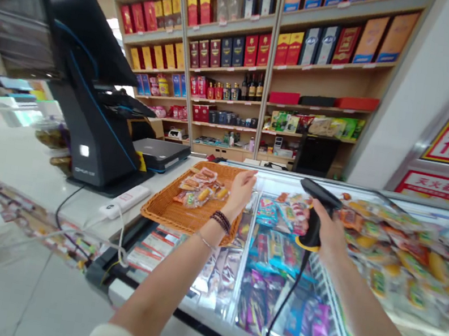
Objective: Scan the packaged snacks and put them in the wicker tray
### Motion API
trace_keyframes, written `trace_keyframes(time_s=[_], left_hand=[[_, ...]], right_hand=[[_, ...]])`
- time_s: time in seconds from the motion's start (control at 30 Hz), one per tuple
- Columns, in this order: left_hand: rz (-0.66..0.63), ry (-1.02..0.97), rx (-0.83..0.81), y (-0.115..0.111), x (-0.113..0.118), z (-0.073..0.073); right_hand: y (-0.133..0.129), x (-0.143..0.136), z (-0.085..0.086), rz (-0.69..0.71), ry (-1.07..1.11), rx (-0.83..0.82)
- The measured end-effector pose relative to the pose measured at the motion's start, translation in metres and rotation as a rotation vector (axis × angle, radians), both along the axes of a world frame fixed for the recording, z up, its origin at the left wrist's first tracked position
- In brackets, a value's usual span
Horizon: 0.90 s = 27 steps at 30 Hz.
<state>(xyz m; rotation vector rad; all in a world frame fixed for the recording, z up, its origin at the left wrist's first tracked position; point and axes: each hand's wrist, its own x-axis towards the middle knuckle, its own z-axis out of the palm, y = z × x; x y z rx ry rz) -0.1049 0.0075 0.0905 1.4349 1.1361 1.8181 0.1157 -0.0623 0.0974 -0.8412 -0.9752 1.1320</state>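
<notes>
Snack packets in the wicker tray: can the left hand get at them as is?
Probably yes. The left hand rests at the wicker tray's right edge, the snack packets lie uncovered beside it, nothing between. The right hand holds the barcode scanner, clear of them.

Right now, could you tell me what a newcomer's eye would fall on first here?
Probably the black barcode scanner gripped in the right hand above the glass-topped freezer full of bright packets. Next, the left hand at the edge of the wicker tray of wrapped snacks, with the black till terminal looming at the left.
</notes>
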Motion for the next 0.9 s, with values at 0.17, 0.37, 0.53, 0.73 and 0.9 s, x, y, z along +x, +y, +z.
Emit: trace_keyframes(time_s=[0.17,0.37,0.53,0.73,0.9], left_hand=[[-0.039,0.393,-0.209,0.018,0.097,-0.031],[0.179,0.597,-0.428,0.021,0.13,-0.062],[-0.031,0.407,-0.306,0.025,0.126,-0.074],[-0.295,-0.115,-0.278,0.016,0.11,-0.081],[-0.454,-0.226,-0.276,0.001,0.102,-0.076]], right_hand=[[-0.017,0.049,-0.022,-0.15,0.074,-0.068],[-0.023,0.057,-0.034,-0.25,0.07,-0.128],[-0.024,0.05,-0.033,-0.197,-0.026,-0.139],[-0.027,0.042,-0.039,-0.139,-0.129,-0.133],[-0.03,0.038,-0.04,-0.1,-0.178,-0.161]])
